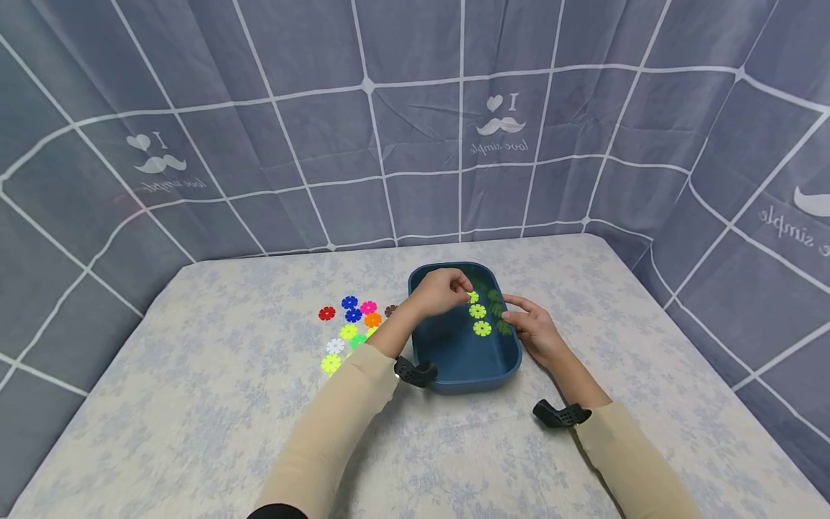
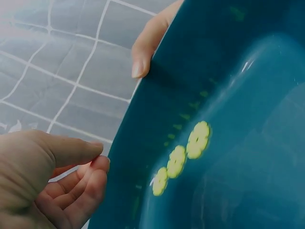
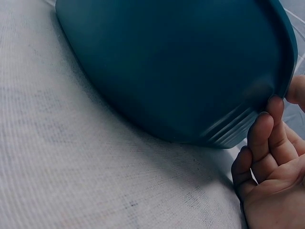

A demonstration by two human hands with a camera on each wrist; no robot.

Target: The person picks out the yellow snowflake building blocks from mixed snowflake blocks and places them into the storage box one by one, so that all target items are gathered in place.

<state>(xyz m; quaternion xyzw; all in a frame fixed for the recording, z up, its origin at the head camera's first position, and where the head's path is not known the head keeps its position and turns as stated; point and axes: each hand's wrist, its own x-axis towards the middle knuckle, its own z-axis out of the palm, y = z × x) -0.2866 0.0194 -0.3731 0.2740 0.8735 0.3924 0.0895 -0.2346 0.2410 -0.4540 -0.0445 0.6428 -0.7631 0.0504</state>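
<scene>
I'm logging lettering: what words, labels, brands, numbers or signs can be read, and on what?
"I", "love simple": mirrored, on the curtain, middle print, with heart and moustache.
"I", "love simple": likewise, left print; faint.
"simple": mirrored, right print, with moustache; the rest cut off.
None readable on the blue tub or flower discs.

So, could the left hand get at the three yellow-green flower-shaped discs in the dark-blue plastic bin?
Probably yes: the left hand is over the open bin, its fingertips near the discs, and nothing visible stands between them.
</scene>
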